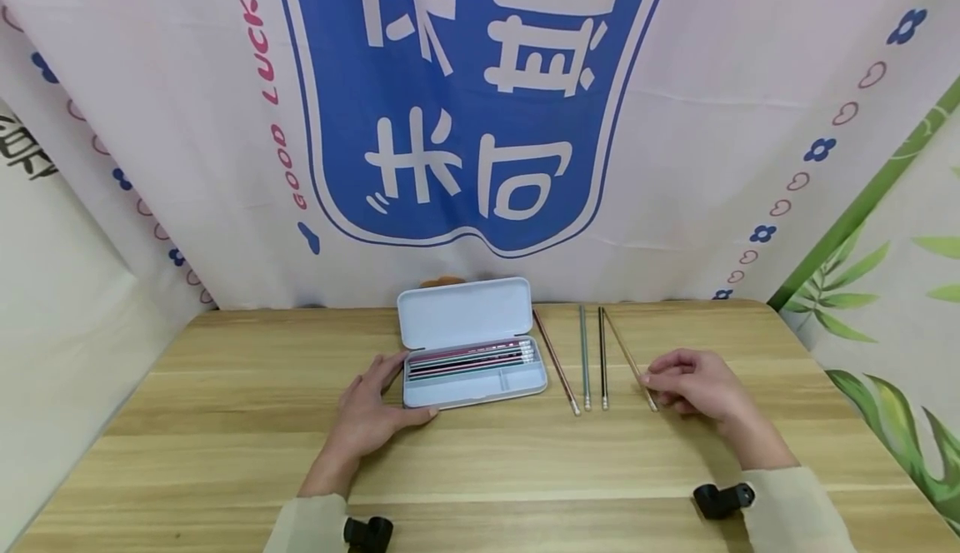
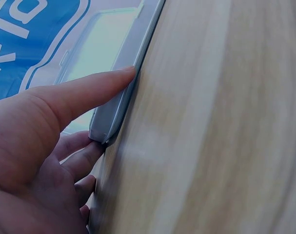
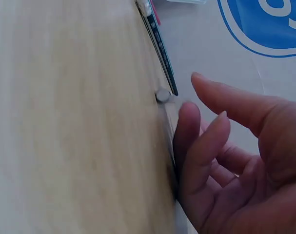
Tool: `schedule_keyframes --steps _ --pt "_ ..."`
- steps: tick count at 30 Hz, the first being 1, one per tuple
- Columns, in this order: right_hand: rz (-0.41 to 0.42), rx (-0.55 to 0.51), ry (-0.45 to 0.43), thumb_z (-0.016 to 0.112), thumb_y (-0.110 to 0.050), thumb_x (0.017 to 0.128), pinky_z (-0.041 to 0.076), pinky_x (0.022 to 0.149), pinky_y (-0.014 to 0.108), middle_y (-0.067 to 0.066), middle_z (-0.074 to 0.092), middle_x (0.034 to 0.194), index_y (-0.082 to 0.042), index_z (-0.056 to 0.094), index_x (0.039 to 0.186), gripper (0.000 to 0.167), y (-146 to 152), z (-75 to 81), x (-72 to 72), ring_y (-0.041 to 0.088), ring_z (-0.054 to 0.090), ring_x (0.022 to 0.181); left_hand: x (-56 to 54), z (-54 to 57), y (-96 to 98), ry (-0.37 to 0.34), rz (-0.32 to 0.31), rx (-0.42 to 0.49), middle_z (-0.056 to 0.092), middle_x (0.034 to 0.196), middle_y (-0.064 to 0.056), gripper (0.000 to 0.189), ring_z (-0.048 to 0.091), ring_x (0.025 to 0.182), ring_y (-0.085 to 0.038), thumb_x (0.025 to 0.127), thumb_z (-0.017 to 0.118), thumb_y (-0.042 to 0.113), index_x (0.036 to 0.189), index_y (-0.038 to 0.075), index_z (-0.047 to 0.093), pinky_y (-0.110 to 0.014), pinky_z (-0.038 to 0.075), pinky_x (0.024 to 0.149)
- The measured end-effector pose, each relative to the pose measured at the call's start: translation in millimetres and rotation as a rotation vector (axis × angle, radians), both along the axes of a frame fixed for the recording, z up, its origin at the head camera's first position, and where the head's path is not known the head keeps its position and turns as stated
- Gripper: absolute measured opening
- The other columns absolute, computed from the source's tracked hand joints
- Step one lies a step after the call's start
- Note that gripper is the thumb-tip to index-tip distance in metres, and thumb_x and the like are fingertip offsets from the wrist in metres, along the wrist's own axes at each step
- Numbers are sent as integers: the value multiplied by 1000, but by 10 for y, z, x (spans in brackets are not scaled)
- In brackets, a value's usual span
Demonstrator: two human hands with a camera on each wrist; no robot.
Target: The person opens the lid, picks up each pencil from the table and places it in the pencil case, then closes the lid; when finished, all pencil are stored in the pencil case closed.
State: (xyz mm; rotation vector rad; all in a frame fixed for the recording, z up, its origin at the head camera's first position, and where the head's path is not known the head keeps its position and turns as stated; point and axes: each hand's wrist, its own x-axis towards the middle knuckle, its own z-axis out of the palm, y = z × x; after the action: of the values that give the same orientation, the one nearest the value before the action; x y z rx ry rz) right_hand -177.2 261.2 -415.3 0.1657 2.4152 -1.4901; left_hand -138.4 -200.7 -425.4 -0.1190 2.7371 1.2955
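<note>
A light blue pencil case lies with its lid raised and several pencils inside. My left hand holds its left end, thumb along the front wall and fingers at the side; the left wrist view shows the thumb on the case's edge. My right hand is at a gold pencil, fingertips beside its lower part. In the right wrist view the thumb and fingers stand apart, near a pencil's blurred white end. To the left lie a black pencil, a teal pencil and a dark red pencil.
The wooden table ends at the back against a hanging printed cloth. Something orange-brown shows behind the raised lid. Black wrist cameras sit at both sleeves.
</note>
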Motion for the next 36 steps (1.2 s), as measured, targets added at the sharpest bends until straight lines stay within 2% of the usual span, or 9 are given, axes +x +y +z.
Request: schedule_keyframes --steps 5,13,19,25,29,36 --pt "30 67 5 86 -22 92 58 59 27 0 75 83 3 67 121 43 10 -23 2 15 69 73 4 3 6 -1 1 0 41 172 -17 103 11 168 -44 78 96 35 164 15 44 -65 1 136" --pt "68 228 21 82 -19 93 53 54 28 4 72 74 -2 73 96 20 -49 38 58 15 65 66 5 -1 8 -6 -1 -4 41 172 -17 104 11 168 -44 78 96 36 165 15 43 -65 1 137" --pt "58 300 55 76 -19 94 54 55 28 3 73 75 -2 76 94 18 -43 62 63 15 66 67 -7 -7 1 -6 -2 -9 40 173 -17 103 11 168 -44 78 96 36 165 15 43 -65 1 136" --pt "23 241 71 71 -20 99 58 59 28 5 76 80 4 74 107 26 43 147 61 15 69 72 0 -18 -5 -6 -1 2 41 172 -17 103 10 169 -42 79 96 36 165 15 43 -64 0 137" --pt "12 175 120 67 -21 105 61 64 27 6 78 89 9 71 119 33 117 258 63 13 71 78 2 -17 -10 -5 -4 9 41 171 -17 104 9 169 -41 79 96 37 165 14 42 -64 0 137" --pt "13 115 154 66 -18 106 64 71 29 9 79 98 8 71 122 31 65 387 107 11 72 82 0 -10 0 -7 -7 0 41 172 -16 103 9 169 -41 79 95 37 165 15 42 -63 0 137"
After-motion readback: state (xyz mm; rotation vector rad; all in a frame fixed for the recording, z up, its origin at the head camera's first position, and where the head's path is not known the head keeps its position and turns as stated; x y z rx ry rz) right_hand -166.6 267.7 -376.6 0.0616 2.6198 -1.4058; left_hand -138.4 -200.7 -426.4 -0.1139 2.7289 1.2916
